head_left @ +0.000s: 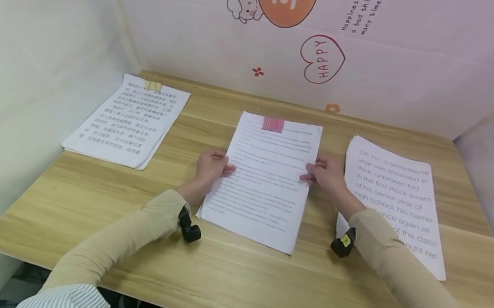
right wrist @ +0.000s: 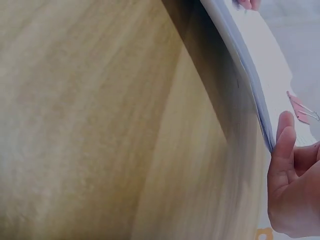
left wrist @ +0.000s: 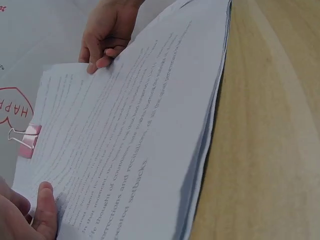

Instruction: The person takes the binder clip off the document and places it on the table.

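Note:
A stack of printed paper [head_left: 260, 194] lies lengthwise before me, a pink binder clip [head_left: 273, 125] on its far edge. My left hand [head_left: 210, 171] pinches the stack's left edge, thumb on the top sheet in the left wrist view. On the opposite edge, my right hand [head_left: 329, 177] grips the stack between thumb and fingers. In the right wrist view, the near end of the stack [right wrist: 245, 65] shows as a layered edge with a dark shadow on the table beneath it. The fingers under the sheets are hidden.
A second stack of printed sheets [head_left: 127, 124] with a yellow clip [head_left: 153, 86] lies at the left. Large-print sheets [head_left: 396, 194] lie at the right, partly under my right forearm. A printed backdrop [head_left: 177, 13] rises behind the wooden table [head_left: 228, 275].

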`<state>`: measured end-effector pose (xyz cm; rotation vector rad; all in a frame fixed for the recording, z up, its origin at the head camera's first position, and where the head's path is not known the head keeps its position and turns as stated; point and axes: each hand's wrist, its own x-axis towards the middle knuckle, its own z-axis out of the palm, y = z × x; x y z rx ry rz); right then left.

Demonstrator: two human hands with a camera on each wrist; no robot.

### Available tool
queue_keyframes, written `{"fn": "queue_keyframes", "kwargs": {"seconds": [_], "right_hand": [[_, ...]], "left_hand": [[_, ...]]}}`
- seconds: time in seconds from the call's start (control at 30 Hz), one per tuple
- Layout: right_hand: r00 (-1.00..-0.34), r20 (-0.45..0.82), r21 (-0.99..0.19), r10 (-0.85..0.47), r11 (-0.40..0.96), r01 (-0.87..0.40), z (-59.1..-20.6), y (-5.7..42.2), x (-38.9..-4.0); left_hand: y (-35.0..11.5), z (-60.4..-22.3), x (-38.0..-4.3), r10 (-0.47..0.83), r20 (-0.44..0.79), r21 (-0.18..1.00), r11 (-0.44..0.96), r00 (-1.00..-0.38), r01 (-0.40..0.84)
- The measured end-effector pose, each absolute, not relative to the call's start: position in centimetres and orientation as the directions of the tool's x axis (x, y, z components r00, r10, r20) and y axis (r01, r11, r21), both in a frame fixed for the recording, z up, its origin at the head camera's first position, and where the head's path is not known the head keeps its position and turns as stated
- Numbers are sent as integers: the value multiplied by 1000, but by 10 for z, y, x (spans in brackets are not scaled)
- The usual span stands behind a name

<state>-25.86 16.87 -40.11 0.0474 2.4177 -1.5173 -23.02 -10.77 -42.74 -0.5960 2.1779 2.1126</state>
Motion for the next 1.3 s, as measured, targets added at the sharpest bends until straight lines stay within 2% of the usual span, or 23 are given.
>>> {"fn": "queue_keyframes", "kwargs": {"seconds": [0.23,0.5,0.73,1.03,1.3], "right_hand": [[-961,-256,-893,-108,408,192,-405,172,-255],[-966,-229,-916,-120,364,172,-409,178,-251],[-968,-219,-926,-122,338,167,-415,181,-249],[-965,-233,-925,-121,335,182,-416,180,-247],[-962,-242,-927,-123,323,192,-420,178,-246]], "left_hand": [[-108,-421,-247,-215,-317,947,-22,-924,-320],[-96,-403,-289,-181,-321,945,8,-930,-328],[-86,-387,-312,-163,-266,963,-2,-950,-270],[-85,-377,-331,-179,-243,961,90,-953,-262],[-80,-371,-338,-3,-304,944,134,-953,-302]]}}
